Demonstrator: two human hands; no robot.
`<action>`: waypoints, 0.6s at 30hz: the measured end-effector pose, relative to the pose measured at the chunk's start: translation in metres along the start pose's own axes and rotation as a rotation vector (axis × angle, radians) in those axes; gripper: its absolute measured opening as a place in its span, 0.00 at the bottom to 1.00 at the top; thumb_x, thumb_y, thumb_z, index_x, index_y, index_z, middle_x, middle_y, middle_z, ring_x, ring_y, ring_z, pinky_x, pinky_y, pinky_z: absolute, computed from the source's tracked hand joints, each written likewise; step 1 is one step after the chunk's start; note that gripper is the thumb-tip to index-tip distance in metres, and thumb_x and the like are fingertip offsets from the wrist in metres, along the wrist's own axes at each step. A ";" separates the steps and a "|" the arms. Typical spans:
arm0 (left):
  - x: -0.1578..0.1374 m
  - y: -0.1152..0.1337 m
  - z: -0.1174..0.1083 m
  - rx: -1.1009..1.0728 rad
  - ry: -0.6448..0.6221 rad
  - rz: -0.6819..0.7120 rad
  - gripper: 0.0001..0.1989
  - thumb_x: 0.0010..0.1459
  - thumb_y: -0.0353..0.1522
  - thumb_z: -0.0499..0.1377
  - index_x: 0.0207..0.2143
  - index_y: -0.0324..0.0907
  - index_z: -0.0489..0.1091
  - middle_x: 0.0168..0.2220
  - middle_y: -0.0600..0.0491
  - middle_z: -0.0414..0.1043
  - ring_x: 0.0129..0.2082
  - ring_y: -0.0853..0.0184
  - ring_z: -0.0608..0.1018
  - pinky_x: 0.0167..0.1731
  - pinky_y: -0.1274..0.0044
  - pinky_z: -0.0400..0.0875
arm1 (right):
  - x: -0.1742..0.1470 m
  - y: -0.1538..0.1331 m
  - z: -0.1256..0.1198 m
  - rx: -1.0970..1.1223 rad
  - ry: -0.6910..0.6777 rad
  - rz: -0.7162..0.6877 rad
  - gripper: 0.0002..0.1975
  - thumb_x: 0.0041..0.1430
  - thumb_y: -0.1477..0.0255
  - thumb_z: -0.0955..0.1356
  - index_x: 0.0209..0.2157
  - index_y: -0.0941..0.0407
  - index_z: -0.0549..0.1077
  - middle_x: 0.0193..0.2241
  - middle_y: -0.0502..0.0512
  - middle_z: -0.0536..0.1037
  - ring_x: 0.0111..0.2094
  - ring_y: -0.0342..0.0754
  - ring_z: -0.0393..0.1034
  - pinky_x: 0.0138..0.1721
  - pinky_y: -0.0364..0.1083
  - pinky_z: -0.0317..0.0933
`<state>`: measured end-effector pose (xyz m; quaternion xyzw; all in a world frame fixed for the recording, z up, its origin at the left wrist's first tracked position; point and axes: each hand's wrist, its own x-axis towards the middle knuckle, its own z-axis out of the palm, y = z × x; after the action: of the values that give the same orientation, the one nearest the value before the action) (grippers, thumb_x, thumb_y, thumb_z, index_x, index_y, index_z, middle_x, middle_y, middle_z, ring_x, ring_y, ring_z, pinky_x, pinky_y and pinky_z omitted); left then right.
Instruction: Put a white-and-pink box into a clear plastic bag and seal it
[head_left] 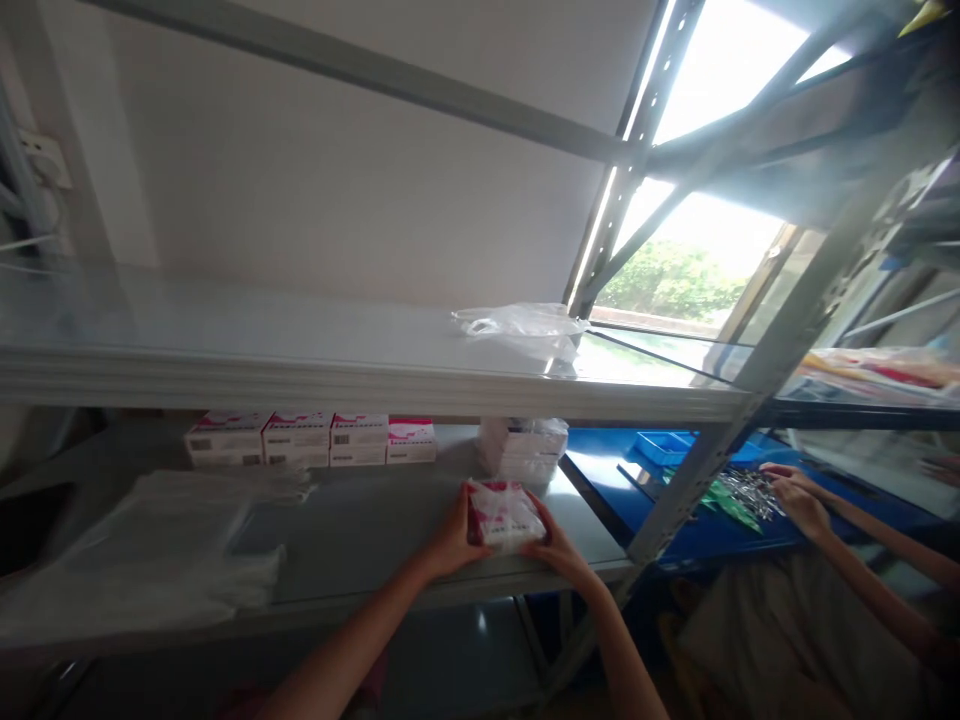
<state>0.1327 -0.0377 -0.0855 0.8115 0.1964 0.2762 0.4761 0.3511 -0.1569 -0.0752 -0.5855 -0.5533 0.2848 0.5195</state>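
Observation:
Between my two hands is a small pink-and-white carton [507,512] in clear plastic wrapping, at the front of the lower shelf [352,540]. My left hand [453,535] grips its left side, and my right hand [556,545] grips its right side. Behind the carton stands another plastic-wrapped white box [523,447]. A row of several pink-and-white cartons [297,440] lines the back of this shelf, left of my hands. Flat clear plastic bags [150,540] lie on the shelf's left part.
A crumpled clear plastic bag [525,325] rests on the upper shelf [262,330], whose front beam runs above my hands. A metal post [697,470] stands to the right. Beyond it, another person's hands [799,500] touch small metal parts [750,492] on a blue table, near a blue tray [664,447].

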 end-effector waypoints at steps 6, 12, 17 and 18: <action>0.062 0.006 0.073 -0.001 0.166 -0.062 0.54 0.45 0.30 0.62 0.68 0.37 0.32 0.69 0.39 0.27 0.68 0.54 0.34 0.66 0.62 0.31 | 0.001 0.029 -0.052 -0.204 0.319 0.064 0.40 0.41 0.57 0.71 0.57 0.55 0.65 0.52 0.63 0.72 0.53 0.62 0.67 0.54 0.58 0.60; 0.043 0.019 0.071 0.021 0.269 -0.031 0.53 0.49 0.36 0.60 0.68 0.44 0.28 0.69 0.45 0.23 0.68 0.58 0.32 0.66 0.64 0.30 | 0.003 0.036 -0.062 -0.356 0.403 0.070 0.46 0.43 0.52 0.69 0.63 0.51 0.55 0.54 0.60 0.71 0.55 0.63 0.66 0.54 0.58 0.62; -0.033 0.026 0.030 0.064 0.341 0.048 0.48 0.54 0.38 0.56 0.67 0.53 0.25 0.69 0.56 0.21 0.68 0.60 0.33 0.67 0.65 0.34 | -0.027 0.032 -0.027 -0.509 0.736 -0.037 0.51 0.40 0.49 0.69 0.65 0.53 0.53 0.59 0.67 0.65 0.58 0.74 0.58 0.47 0.69 0.64; -0.052 0.027 0.014 0.076 0.364 0.059 0.46 0.56 0.40 0.55 0.67 0.55 0.27 0.69 0.56 0.23 0.68 0.59 0.35 0.67 0.64 0.35 | -0.038 0.031 -0.013 -0.488 0.760 -0.056 0.50 0.37 0.51 0.71 0.64 0.47 0.55 0.58 0.64 0.66 0.57 0.76 0.59 0.38 0.69 0.68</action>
<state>0.1030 -0.0903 -0.0807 0.7710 0.2656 0.4246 0.3933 0.3656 -0.1920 -0.1091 -0.7387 -0.3898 -0.1033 0.5401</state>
